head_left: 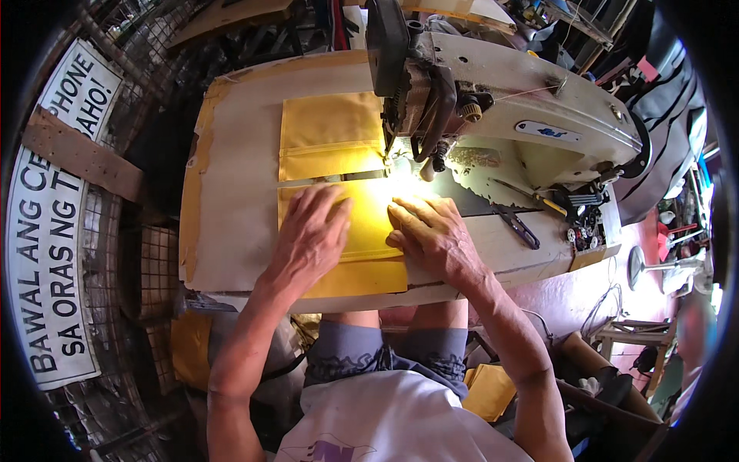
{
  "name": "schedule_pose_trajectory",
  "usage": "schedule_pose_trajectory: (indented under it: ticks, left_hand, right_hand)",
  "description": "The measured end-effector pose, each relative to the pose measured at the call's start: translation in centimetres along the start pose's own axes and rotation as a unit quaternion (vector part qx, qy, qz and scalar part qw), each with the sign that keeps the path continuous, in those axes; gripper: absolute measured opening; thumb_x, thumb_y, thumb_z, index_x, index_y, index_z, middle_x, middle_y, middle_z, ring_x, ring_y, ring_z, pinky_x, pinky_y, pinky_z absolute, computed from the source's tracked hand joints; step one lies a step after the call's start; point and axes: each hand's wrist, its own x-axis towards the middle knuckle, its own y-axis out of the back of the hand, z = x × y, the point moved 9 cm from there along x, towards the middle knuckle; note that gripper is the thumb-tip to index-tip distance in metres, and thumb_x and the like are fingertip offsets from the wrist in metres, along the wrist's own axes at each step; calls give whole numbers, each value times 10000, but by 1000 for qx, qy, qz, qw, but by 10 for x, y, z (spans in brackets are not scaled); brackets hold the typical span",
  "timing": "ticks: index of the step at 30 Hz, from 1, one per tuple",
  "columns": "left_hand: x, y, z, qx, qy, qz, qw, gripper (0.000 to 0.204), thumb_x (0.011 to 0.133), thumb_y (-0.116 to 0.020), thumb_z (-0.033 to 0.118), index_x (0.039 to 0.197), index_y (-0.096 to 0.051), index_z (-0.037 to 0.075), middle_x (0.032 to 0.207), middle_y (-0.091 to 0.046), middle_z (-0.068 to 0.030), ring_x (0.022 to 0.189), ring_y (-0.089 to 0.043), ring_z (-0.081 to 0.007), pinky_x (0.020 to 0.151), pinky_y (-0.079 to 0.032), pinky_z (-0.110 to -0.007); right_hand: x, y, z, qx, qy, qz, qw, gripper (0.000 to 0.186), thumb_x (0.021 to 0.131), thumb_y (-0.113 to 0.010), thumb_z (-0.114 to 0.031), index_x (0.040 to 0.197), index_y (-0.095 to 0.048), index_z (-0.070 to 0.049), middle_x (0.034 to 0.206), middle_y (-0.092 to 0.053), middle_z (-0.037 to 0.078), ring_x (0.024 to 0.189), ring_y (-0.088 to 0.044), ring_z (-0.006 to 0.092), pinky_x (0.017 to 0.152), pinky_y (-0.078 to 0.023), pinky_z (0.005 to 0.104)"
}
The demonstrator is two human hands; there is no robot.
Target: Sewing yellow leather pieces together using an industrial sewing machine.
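A yellow sheet of fabric or vinyl (369, 219) lies flat on the sewing table, its far right corner by the lit needle area of a sewing machine (531, 92). My left hand (314, 229) rests on its left half, fingers slightly bent and apart. On its right edge lies my right hand (433, 235), fingers stretched toward the needle; the thumb's grip is partly hidden. Just beyond, a second yellow piece (331, 127) with a stitched seam lies flat, separated by a narrow gap. The near edge of the yellow work shows a folded or overlapping strip (358, 279).
Right of my right hand are dark thread snips (519, 228), a yellow-handled tool (550, 205) and several bobbins (589, 235). More yellow pieces (490, 391) sit below the table, beside my leg. A wire-mesh wall with a white sign (46, 254) stands left.
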Motion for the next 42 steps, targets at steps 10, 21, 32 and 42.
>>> schedule_pose_trajectory:
  ticks: [10,21,32,42]
  left_hand:
    - [30,-23,24,-50,-119,7,992,409,919,-607,120,1302,-603,-23,1360,-592,-159,1293,-519,-320,1132,-379,-460]
    - [39,-20,17,-53,-120,18,991,420,916,-607,150,1294,-609,-31,1329,-615,-169,1274,-537,-328,1126,-381,-453]
    - [41,-25,9,-68,-120,13,990,388,895,-656,145,1247,-652,-18,1310,-627,-157,1267,-539,-325,1091,-404,-445]
    - [55,-17,0,-83,-121,-11,989,357,916,-649,206,1214,-646,9,1336,-604,-141,1286,-523,-304,1107,-392,-434]
  right_hand:
    - [-1,-4,6,1,-13,-20,1000,447,879,-725,-305,1249,-616,-79,1314,-621,127,1188,-573,310,973,-434,429]
    - [11,-4,12,-6,-36,-48,998,485,902,-689,-344,1272,-601,-43,1301,-620,152,1194,-551,330,968,-418,442]
    - [10,-12,18,-1,-50,-72,996,497,917,-666,-332,1290,-603,-10,1330,-607,171,1182,-550,332,948,-421,444]
    - [-21,19,5,91,-101,61,989,324,856,-717,-42,1174,-660,-9,1100,-656,164,956,-621,347,854,-511,443]
